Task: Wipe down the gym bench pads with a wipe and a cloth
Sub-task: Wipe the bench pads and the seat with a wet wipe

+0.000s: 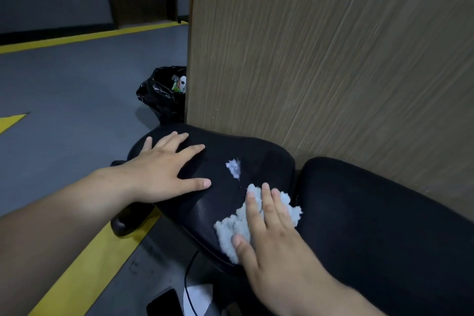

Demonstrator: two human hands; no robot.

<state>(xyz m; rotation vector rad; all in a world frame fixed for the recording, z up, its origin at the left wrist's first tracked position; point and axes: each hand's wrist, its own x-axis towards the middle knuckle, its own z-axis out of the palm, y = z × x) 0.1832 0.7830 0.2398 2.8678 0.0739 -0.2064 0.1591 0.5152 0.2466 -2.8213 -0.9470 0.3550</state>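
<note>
We find the right hand (272,244) nearest, fingers straight and slightly spread, pressing the white wipe (234,226) flat on the near right part of the black seat pad (230,146). The left hand (164,169) lies flat at its far left, fingers spread. A white smear (234,168) sits between them.

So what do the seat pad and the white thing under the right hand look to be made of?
The seat pad: black vinyl or faux leather, probably; smooth, with a dull sheen streak. The wipe under the right hand: soft fibrous cloth or paper, crumpled, fluffy-edged; which one is unclear.
</note>
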